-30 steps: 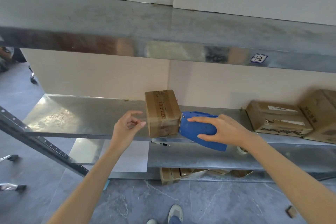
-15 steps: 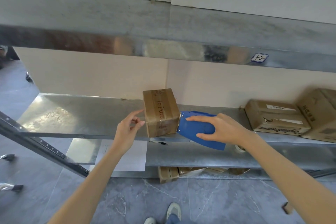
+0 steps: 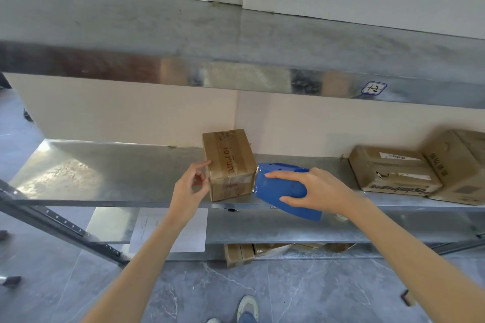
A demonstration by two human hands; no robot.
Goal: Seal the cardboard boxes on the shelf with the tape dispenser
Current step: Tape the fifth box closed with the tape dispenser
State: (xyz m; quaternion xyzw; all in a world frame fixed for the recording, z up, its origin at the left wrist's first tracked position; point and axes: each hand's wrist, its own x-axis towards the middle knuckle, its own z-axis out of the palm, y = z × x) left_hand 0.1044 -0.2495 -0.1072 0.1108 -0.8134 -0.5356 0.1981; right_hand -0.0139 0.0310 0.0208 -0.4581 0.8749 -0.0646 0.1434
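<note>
Head view: the small cardboard box stands on the middle shelf, near the shelf's front edge, at the centre of the frame. A strip of brown tape with printed letters runs over the top of the box and down its front face.

The tape dispenser, blue, sits at 3 o'clock of the box. Its toothed front end touches the box's right front edge. Its rear body slopes toward 5 o'clock and projects past the shelf's front edge.

The right hand is clamped on the tape dispenser, with the fingers laid along the upper side and the thumb on the lower side.

The left hand is at 9 o'clock of the box. Its fingers are loosely bent and grip nothing. The index fingertip touches the box's upper left front corner. The thumb is just beside the left face; whether it touches cannot be told.

Far toward 3 o'clock on the same shelf lies a flat carton, with a larger carton touching its right side.

The upper shelf spans the frame at 12 o'clock and carries a small label at 2 o'clock.

The lower shelf holds a sheet of paper at 7 o'clock of the box. More cardboard lies below that shelf at 6 o'clock, above the grey floor.
</note>
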